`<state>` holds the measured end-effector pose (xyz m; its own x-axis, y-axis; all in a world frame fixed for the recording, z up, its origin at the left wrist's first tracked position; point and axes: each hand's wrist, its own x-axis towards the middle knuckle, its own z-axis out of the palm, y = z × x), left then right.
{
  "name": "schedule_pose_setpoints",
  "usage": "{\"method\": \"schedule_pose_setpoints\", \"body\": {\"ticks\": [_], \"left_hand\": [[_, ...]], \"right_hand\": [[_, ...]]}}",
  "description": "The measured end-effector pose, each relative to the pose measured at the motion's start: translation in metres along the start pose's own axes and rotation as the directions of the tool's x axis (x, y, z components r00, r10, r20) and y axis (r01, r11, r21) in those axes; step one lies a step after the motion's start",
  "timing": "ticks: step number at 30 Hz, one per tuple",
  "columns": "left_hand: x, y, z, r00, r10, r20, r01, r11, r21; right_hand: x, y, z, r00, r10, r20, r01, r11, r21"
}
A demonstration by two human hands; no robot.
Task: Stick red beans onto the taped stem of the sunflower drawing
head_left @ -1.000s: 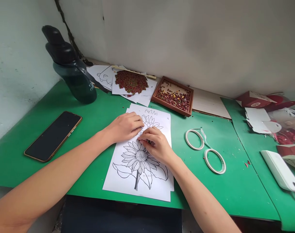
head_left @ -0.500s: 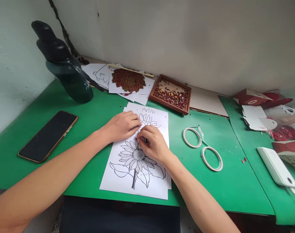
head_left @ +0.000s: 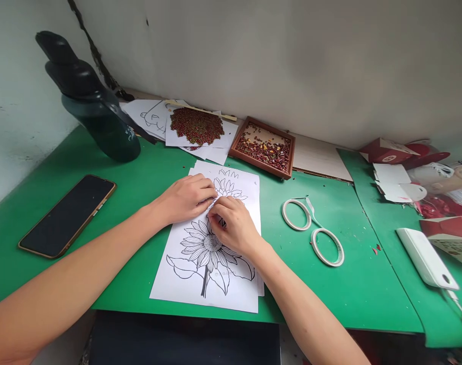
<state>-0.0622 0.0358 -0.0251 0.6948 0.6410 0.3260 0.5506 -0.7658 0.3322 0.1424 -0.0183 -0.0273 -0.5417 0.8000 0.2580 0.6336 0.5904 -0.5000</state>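
Note:
A white sheet with a printed sunflower [head_left: 212, 243] lies in front of me on the green tabletop, partly over another sheet with a flower drawing [head_left: 228, 188]. My left hand [head_left: 190, 196] rests on the paper's left side, fingers bent together and pointing right; its thumb is hidden. Just above the sunflower's petals, my right hand [head_left: 234, 225] has thumb and fingertips pinched together, close to the left fingers. Whatever is between the fingertips of either hand is too small or covered to make out.
Behind the papers stand a wooden tray of beans [head_left: 263, 147] and a bean-covered picture [head_left: 196, 125]. Two tape rolls [head_left: 327, 247] lie to the right, near a white power bank [head_left: 426, 258]. On the left are a phone [head_left: 68, 215] and a dark bottle [head_left: 97, 119].
The whole scene sits slightly further left as the head view turns a little. Both hands keep nearly the same place and pose on the paper.

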Motion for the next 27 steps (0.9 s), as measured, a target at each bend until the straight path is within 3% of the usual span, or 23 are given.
{"method": "schedule_pose_setpoints", "body": {"ticks": [5, 9, 13, 18, 23, 27], "left_hand": [[0.000, 0.001, -0.001, 1.000, -0.011, 0.025, 0.011, 1.000, -0.011], [0.000, 0.001, -0.002, 0.999, -0.016, 0.027, 0.016, 1.000, -0.020], [0.000, 0.001, -0.003, 1.000, -0.012, 0.026, 0.013, 0.999, -0.034], [0.000, 0.001, -0.003, 1.000, -0.005, 0.018, 0.006, 0.999, -0.032], [0.000, 0.000, 0.000, 1.000, -0.002, 0.001, 0.002, 0.999, -0.051], [0.000, 0.000, 0.001, 1.000, 0.010, -0.007, -0.010, 0.999, -0.050]], "right_hand": [[0.001, -0.003, -0.002, 1.000, 0.029, 0.007, -0.029, 0.999, -0.016], [0.000, -0.001, -0.004, 0.999, 0.023, -0.029, -0.019, 0.991, 0.133], [-0.002, 0.000, -0.005, 0.987, 0.071, -0.141, -0.025, 0.951, 0.308], [-0.004, 0.007, -0.013, 0.938, 0.151, -0.311, -0.067, 0.962, 0.265], [-0.005, 0.041, -0.045, 0.858, 0.256, -0.445, -0.208, 0.966, 0.156], [0.014, 0.082, -0.087, 0.815, 0.377, -0.440, -0.412, 0.911, 0.017]]}}
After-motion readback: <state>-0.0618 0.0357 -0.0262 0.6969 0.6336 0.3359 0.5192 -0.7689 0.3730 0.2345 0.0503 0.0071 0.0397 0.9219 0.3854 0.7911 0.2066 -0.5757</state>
